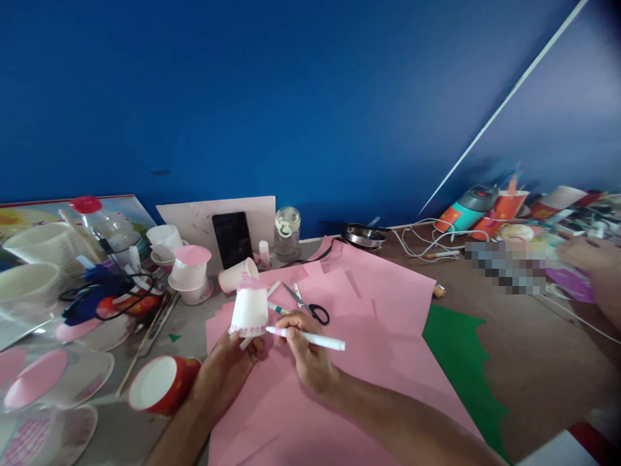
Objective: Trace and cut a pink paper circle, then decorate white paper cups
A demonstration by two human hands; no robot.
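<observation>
A white paper cup [250, 312] is upside down, with pink paper on top and pink marks round its rim. My left hand [231, 366] holds it from below by the rim. My right hand [306, 353] is closed round a white marker [317, 339], whose pink tip is at the cup's rim on the right side. Under both hands lie large pink sheets [383, 362]. Black-handled scissors [319, 314] lie open just beyond my right hand. Behind the held cup, another decorated cup [239, 275] lies tilted.
Decorated cups [190, 272] and a red cup [165, 385] stand at left, near a red-capped bottle [104, 226]. A phone [232, 238] leans at the back beside a glass jar [288, 230]. Green paper [460, 362] and cables are at right, where another person's hand [594, 259] shows.
</observation>
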